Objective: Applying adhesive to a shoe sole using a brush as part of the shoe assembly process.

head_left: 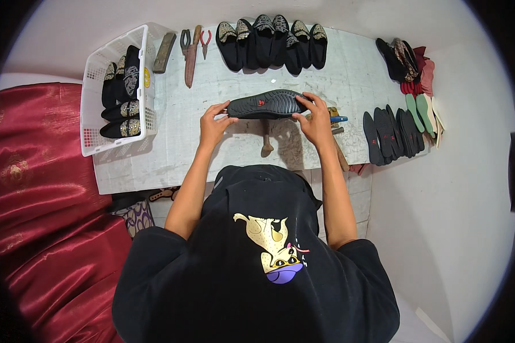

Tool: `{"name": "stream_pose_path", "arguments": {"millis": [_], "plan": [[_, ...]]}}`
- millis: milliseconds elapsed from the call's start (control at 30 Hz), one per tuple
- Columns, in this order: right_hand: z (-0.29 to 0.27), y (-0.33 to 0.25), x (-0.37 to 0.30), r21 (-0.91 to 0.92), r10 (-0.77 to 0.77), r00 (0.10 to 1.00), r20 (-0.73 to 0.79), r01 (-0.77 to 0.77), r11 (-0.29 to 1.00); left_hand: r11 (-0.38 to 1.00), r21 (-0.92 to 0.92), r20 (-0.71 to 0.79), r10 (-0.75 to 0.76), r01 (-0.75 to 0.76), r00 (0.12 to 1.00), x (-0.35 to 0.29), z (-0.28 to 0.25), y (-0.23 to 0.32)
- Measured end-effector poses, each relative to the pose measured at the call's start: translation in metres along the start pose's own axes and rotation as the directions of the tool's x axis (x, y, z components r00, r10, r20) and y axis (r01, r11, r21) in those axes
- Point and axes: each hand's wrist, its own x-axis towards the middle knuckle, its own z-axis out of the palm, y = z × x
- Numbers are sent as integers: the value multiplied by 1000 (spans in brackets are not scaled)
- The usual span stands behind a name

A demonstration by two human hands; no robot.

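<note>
black shirt; ridged black sole, red-marked

At twelve o'clock the ridged sole looks rubbery; at nine, the red cloth shines, satin-like.

Bright light leaves soft shadow on the table, below and between left grip and right grip. Well left of both, red cloth gleams; far around them, edges bend and blacken.
</note>
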Motion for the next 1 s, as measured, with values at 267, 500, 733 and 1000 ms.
{"name": "stream_pose_path", "arguments": {"millis": [267,500,733,1000], "plan": [[-1,4,0,-40,-59,998,7,59,997,989,138,76,44,-54,996,7,0,2],[-4,17,15,-37,-133,990,38,135,990,960,260,212,46,-102,976,20,7,0],[-12,20,13,-15,-157,984,80,158,987,966,246,189,31,-77,982,17,0,1],[-32,14,22,106,-107,980,170,90,990,897,418,27,149,-146,989,15,-10,28]]}}
